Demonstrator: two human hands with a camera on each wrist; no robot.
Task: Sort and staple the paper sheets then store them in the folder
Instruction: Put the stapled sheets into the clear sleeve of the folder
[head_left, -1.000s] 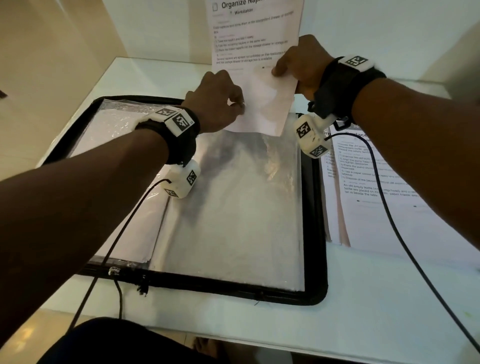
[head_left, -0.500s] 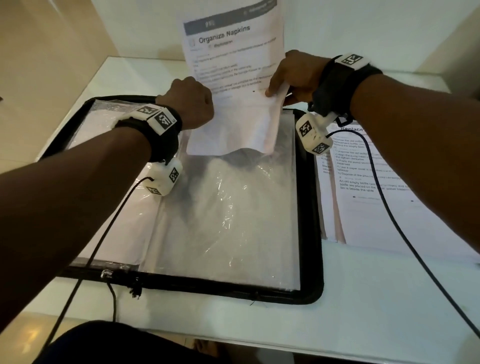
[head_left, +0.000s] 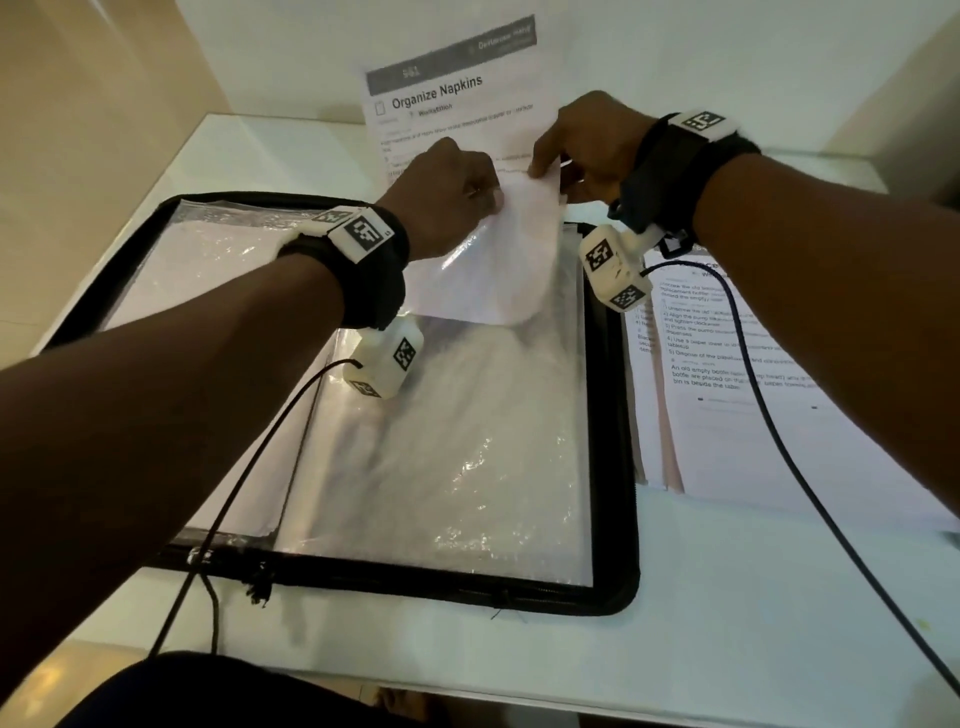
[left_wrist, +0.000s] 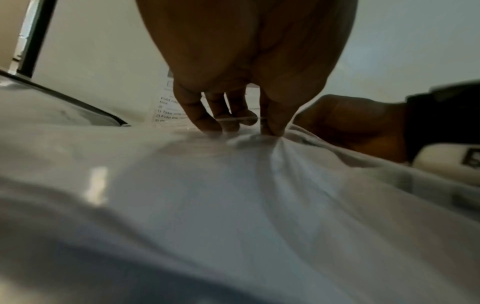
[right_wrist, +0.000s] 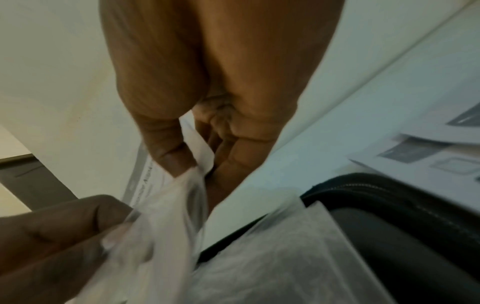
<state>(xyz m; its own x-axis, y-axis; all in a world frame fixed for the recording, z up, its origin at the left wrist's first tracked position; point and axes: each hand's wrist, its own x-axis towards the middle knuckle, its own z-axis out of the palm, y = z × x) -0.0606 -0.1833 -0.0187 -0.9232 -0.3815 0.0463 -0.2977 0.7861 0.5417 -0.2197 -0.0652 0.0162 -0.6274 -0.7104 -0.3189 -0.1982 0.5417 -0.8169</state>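
The "Organize Napkins" sheet (head_left: 457, 104) stands upright at the top centre of the head view, its lower half already inside a clear plastic sleeve (head_left: 488, 270) of the black zip folder (head_left: 613, 519) lying open on the white table (head_left: 675, 649). The left hand (head_left: 447, 202) pinches the sleeve's mouth, thumb and fingers closed on the film; in the left wrist view the plastic puckers under the fingertips (left_wrist: 270, 127). The right hand (head_left: 592, 145) pinches the sheet's right edge and feeds it down.

The likely trouble is the sheet's bottom corner catching on the film, which would buckle the paper or crease it; the bulge low in the sleeve hints at this. If the left pinch slips, the mouth may close on the sheet.

Room is tight on the right: the folder's zip edge lies just beside a stack of printed sheets (head_left: 753, 389), and the right wrist cable (head_left: 779, 441) trails across them. Above the folder the table is open up to the wall
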